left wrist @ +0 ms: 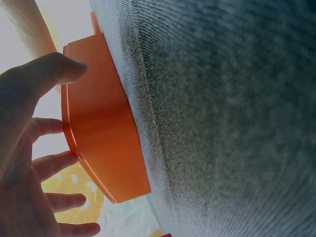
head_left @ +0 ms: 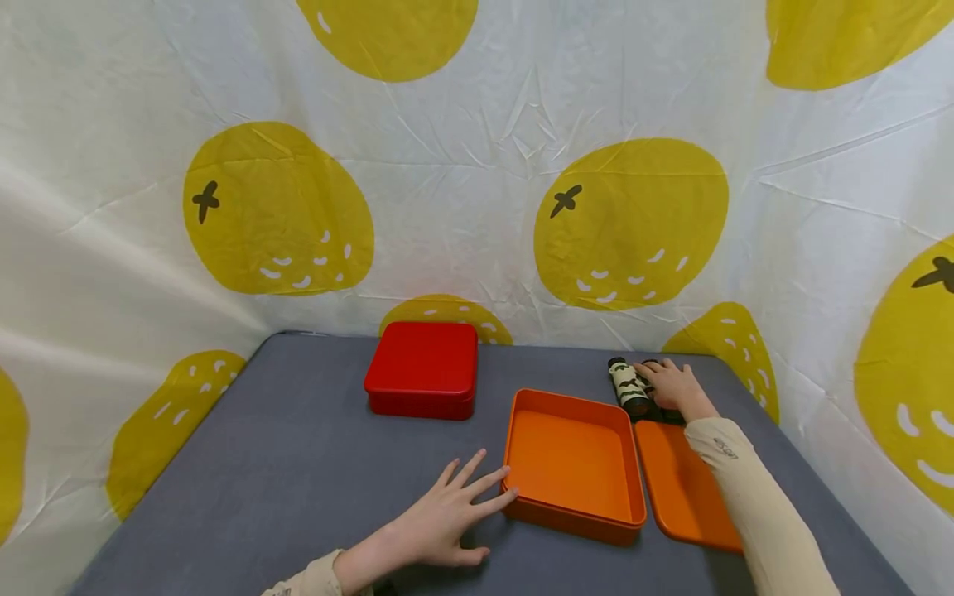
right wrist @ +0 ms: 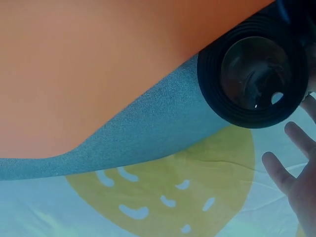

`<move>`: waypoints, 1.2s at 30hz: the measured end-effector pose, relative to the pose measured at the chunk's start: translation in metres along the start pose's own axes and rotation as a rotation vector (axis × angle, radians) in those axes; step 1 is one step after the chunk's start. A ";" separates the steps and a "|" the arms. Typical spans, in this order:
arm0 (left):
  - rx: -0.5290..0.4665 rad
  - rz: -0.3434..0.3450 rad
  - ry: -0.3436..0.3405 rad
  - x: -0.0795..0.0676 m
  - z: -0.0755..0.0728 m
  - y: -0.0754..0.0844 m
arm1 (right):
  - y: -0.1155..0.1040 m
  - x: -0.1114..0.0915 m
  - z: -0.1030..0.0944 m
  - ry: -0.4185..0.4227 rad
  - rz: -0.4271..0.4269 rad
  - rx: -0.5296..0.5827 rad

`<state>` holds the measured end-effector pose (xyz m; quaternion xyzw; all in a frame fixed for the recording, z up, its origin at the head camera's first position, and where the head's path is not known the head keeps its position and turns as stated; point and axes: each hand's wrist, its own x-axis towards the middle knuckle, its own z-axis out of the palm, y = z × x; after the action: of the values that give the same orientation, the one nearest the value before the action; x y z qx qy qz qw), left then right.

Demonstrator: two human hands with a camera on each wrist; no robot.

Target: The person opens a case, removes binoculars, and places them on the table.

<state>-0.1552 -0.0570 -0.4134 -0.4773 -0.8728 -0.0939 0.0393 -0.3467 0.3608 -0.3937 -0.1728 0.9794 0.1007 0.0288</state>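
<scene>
Binoculars (head_left: 628, 386) lie at the surface's (head_left: 261, 463) far right under the right hand (head_left: 671, 387), an orange lid (head_left: 686, 488) just nearer, a closed red box (head_left: 425, 364) off left, and an open orange box (head_left: 570, 520), its floor showing, between the hands. From the left wrist I see the left hand (left wrist: 24, 168) spread, fingertips at that box's rim. From the right wrist, the lid cuts across the binoculars' lens (right wrist: 256, 74), and the right hand's visible fingers stand apart beside it.

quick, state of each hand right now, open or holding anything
Left hand: open, at the orange box.
Right hand: open, spread over the camouflage binoculars, no grip visible.
</scene>
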 end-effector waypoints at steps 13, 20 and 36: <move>0.017 0.012 0.004 0.000 0.002 -0.001 | 0.002 -0.011 -0.002 0.078 -0.015 0.048; 0.019 0.002 -0.003 0.001 0.000 -0.003 | -0.004 -0.020 -0.011 0.140 -0.031 0.084; -0.009 0.001 -0.010 -0.002 0.005 -0.003 | -0.045 -0.053 -0.029 0.286 -0.047 0.228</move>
<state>-0.1569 -0.0591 -0.4190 -0.4783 -0.8724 -0.0954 0.0330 -0.2818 0.3310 -0.3687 -0.2040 0.9742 -0.0372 -0.0889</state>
